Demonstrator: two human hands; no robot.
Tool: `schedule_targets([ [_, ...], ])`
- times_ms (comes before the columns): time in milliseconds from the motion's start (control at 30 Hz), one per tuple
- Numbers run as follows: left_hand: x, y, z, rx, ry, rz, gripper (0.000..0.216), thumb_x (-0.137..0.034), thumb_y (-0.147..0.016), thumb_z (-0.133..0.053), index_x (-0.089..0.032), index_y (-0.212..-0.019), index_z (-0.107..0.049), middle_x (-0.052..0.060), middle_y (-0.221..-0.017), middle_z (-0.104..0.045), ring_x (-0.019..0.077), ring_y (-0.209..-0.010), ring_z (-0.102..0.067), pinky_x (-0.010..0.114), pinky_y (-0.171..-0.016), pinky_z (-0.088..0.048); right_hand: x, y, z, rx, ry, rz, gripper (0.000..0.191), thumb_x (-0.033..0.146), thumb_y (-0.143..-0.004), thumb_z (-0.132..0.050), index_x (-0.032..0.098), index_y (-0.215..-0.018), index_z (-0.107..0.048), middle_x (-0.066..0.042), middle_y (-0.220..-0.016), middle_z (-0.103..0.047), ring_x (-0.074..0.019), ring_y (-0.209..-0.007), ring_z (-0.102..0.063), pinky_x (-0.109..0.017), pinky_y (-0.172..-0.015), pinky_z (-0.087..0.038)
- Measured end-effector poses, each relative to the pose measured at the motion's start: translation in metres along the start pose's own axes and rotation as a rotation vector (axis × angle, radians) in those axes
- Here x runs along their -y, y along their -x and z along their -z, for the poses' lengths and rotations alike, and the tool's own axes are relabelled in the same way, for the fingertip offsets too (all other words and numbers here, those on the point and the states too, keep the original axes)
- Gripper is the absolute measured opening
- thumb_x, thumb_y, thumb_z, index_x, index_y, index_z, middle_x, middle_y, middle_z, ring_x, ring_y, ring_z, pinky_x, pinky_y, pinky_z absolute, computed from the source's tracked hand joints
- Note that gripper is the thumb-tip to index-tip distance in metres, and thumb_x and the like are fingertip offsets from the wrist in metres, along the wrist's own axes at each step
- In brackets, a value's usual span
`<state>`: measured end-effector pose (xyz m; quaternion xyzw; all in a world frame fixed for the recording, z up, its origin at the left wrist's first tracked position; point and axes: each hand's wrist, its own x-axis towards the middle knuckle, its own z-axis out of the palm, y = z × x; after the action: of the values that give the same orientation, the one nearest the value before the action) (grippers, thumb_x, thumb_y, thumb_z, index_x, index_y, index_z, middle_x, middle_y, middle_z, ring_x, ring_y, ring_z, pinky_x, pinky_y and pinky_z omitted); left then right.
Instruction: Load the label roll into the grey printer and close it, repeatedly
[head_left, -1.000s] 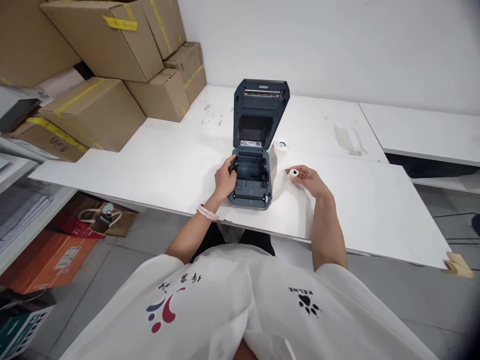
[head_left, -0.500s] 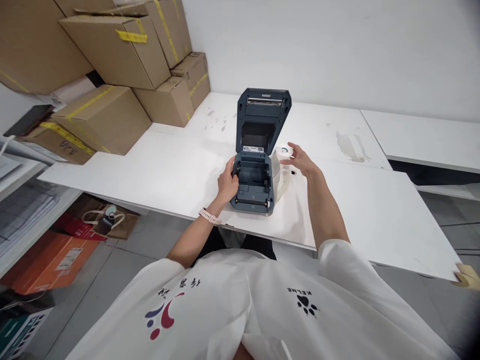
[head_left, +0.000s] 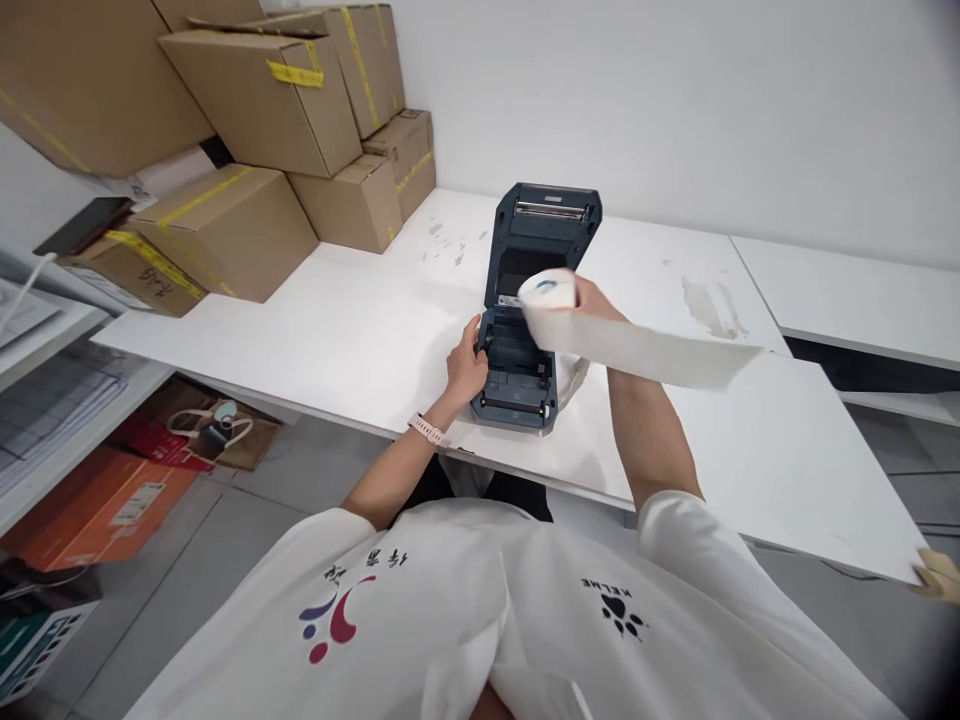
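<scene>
A dark grey label printer [head_left: 534, 300] stands on the white table [head_left: 337, 320] with its lid raised. My left hand [head_left: 465, 368] grips the printer's left side, fingers curled around its edge. My right hand [head_left: 592, 300] holds a white paper roll [head_left: 549, 292] in the air above the printer's open bay. A long strip of paper [head_left: 660, 350] trails from the roll toward the right. The right hand's fingers are mostly hidden behind the roll.
Cardboard boxes [head_left: 255, 150] with yellow tape are stacked at the table's back left against the wall. A second white table [head_left: 862, 290] adjoins on the right. An orange box [head_left: 97, 510] and a bag [head_left: 217, 430] lie on the floor at left.
My right hand set down a small core, reached to the roll beside the printer, and lifted it over the open bay with paper trailing. The left hand stayed on the printer.
</scene>
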<state>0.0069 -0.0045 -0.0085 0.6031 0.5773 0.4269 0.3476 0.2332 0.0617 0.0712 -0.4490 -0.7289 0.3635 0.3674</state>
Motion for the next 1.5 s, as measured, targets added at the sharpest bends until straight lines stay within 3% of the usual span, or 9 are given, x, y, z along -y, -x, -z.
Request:
schedule_targets([
  [100, 0.000, 0.000, -0.001, -0.012, 0.005, 0.014, 0.073, -0.010, -0.085, -0.046, -0.025, -0.155, -0.035, 0.008, -0.150, -0.058, 0.0267, -0.141, -0.054, 0.050, -0.118, -0.040, 0.025, -0.009, -0.024, 0.249, 0.314, 0.052, 0.065, 0.041, -0.062, -0.084, 0.019, -0.121, -0.066, -0.008, -0.120, -0.072, -0.0315, -0.110, -0.066, -0.042, -0.098, -0.050],
  [167, 0.001, 0.000, -0.001, -0.017, 0.010, 0.021, 0.072, -0.010, -0.085, -0.046, -0.025, -0.155, -0.035, 0.008, -0.149, -0.060, 0.0261, -0.142, -0.053, 0.050, -0.119, -0.040, 0.033, -0.012, -0.033, 0.357, 0.516, 0.044, 0.067, 0.044, -0.063, -0.084, 0.020, -0.122, -0.064, -0.009, -0.121, -0.071, -0.0325, -0.109, -0.067, -0.041, -0.093, -0.051],
  [400, 0.007, -0.001, -0.003, -0.020, 0.027, 0.009, 0.072, -0.012, -0.086, -0.046, -0.027, -0.155, -0.034, 0.007, -0.151, -0.057, 0.0264, -0.141, -0.054, 0.049, -0.118, -0.040, 0.040, -0.014, -0.039, 0.476, 0.804, -0.017, 0.067, 0.048, -0.068, -0.079, 0.023, -0.127, -0.057, -0.012, -0.128, -0.068, -0.0358, -0.114, -0.065, -0.040, -0.089, -0.051],
  [633, 0.006, -0.002, -0.003, -0.023, 0.042, 0.027, 0.073, -0.011, -0.084, -0.047, -0.031, -0.154, -0.036, 0.004, -0.147, -0.062, 0.0267, -0.138, -0.057, 0.051, -0.117, -0.041, 0.037, -0.024, -0.068, 0.584, 0.963, -0.099, 0.061, 0.041, -0.069, -0.080, 0.015, -0.121, -0.062, -0.019, -0.123, -0.070, -0.0397, -0.111, -0.068, -0.044, -0.087, -0.053],
  [767, 0.006, -0.002, -0.003, -0.019, 0.059, 0.033, 0.071, -0.011, -0.085, -0.046, -0.029, -0.154, -0.037, 0.006, -0.150, -0.059, 0.0250, -0.142, -0.053, 0.048, -0.118, -0.041, 0.030, 0.000, -0.074, 0.494, 0.933, -0.091, 0.064, 0.039, -0.085, -0.068, 0.011, -0.140, -0.054, -0.024, -0.142, -0.059, -0.0421, -0.130, -0.058, -0.051, -0.104, -0.048],
  [933, 0.003, 0.001, -0.002, -0.015, 0.105, 0.033, 0.067, -0.013, -0.089, -0.045, -0.029, -0.153, -0.038, 0.005, -0.152, -0.057, 0.0231, -0.143, -0.051, 0.044, -0.119, -0.041, 0.029, 0.080, -0.087, 0.323, 0.721, 0.175, 0.055, 0.041, -0.102, -0.043, 0.017, -0.151, -0.048, -0.014, -0.158, -0.048, -0.0335, -0.149, -0.042, -0.053, -0.119, -0.038],
  [1067, 0.003, 0.001, -0.003, -0.018, 0.134, 0.037, 0.065, -0.012, -0.088, -0.045, -0.028, -0.151, -0.041, 0.005, -0.152, -0.057, 0.0228, -0.143, -0.052, 0.044, -0.121, -0.040, 0.027, 0.127, -0.107, 0.267, 0.793, 0.144, 0.057, 0.047, -0.105, -0.034, 0.021, -0.154, -0.044, -0.007, -0.164, -0.039, -0.0306, -0.155, -0.032, -0.053, -0.126, -0.028],
  [1200, 0.004, 0.000, -0.003, -0.023, 0.149, 0.029, 0.062, -0.011, -0.089, -0.044, -0.029, -0.148, -0.044, 0.005, -0.152, -0.057, 0.0216, -0.142, -0.052, 0.043, -0.120, -0.040, 0.026, 0.136, -0.117, 0.223, 0.831, 0.132, 0.057, 0.050, -0.105, -0.031, 0.024, -0.154, -0.045, -0.004, -0.164, -0.038, -0.0288, -0.155, -0.031, -0.052, -0.127, -0.026],
  [1500, 0.006, -0.002, -0.003, -0.017, 0.138, 0.005, 0.056, -0.014, -0.090, -0.046, -0.026, -0.144, -0.050, 0.005, -0.153, -0.055, 0.0241, -0.142, -0.051, 0.042, -0.118, -0.043, 0.030, 0.137, -0.135, 0.152, 0.777, 0.119, 0.071, 0.057, -0.099, -0.044, 0.022, -0.160, -0.033, -0.011, -0.166, -0.031, -0.0333, -0.158, -0.024, -0.057, -0.128, -0.023],
])
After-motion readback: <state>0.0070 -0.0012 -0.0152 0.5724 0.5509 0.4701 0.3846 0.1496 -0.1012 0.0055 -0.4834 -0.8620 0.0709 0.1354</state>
